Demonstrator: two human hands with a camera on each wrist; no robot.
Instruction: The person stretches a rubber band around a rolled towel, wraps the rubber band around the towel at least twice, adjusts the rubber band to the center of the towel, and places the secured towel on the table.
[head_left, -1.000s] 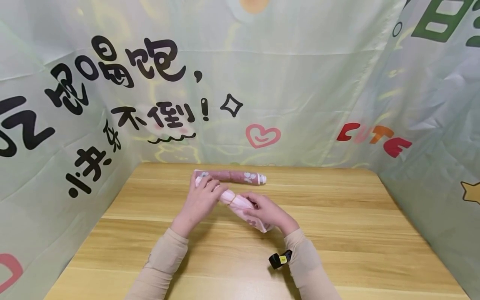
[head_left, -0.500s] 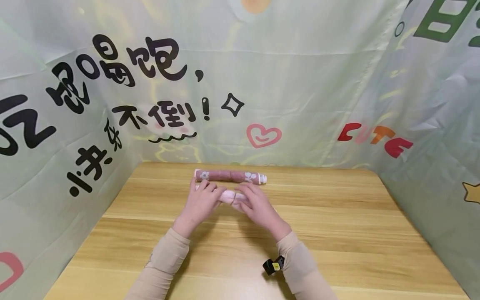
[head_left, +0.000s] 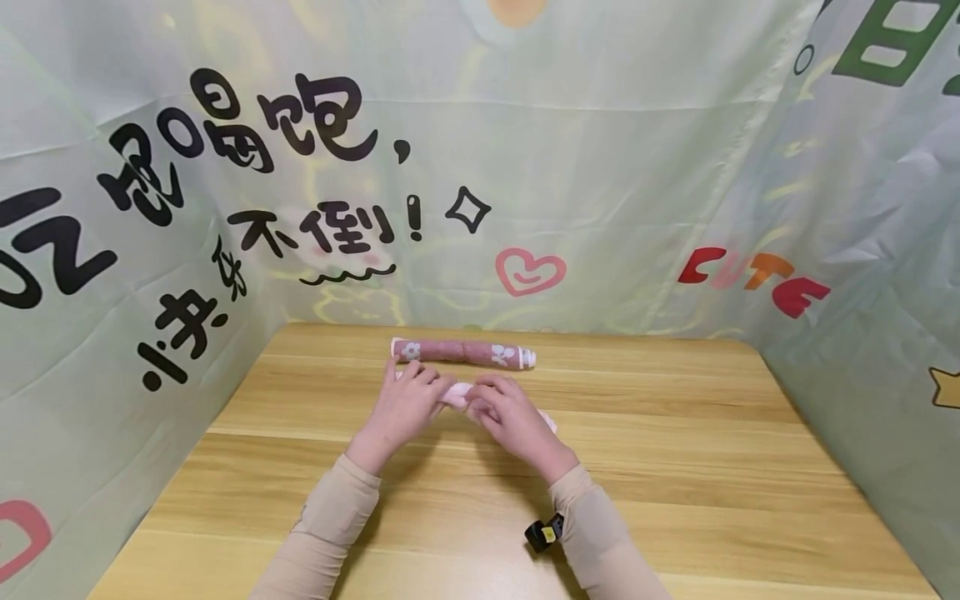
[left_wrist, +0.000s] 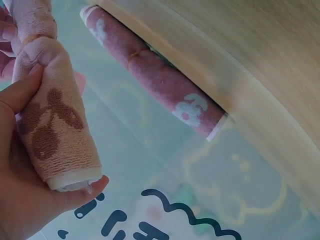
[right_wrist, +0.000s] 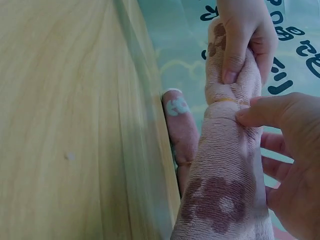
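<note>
A light pink towel (head_left: pixel 456 394), rolled into a tube, is held in both hands above the table. Dark flower and cherry patterns show on it in the wrist views. An orange rubber band (right_wrist: pixel 230 100) cinches its middle. My left hand (head_left: pixel 405 404) grips the left half, thumb along the roll. With my right hand (head_left: pixel 517 421) I hold the roll just beside the band; the thumb touches the towel there and the other fingers lie along its far side. Behind it a darker mauve rolled towel (head_left: pixel 465 352), also banded at mid-length, lies on the table.
The wooden table (head_left: pixel 675 467) has its back edge just behind the mauve roll. A pale printed cloth (head_left: pixel 600 183) hangs around the back and sides. A small black device (head_left: pixel 543 533) is at the right sleeve.
My right hand has moved left along the towel from its right end to the band at the middle. The towel's right end has swung up and away. The left hand stays nearly in place.
</note>
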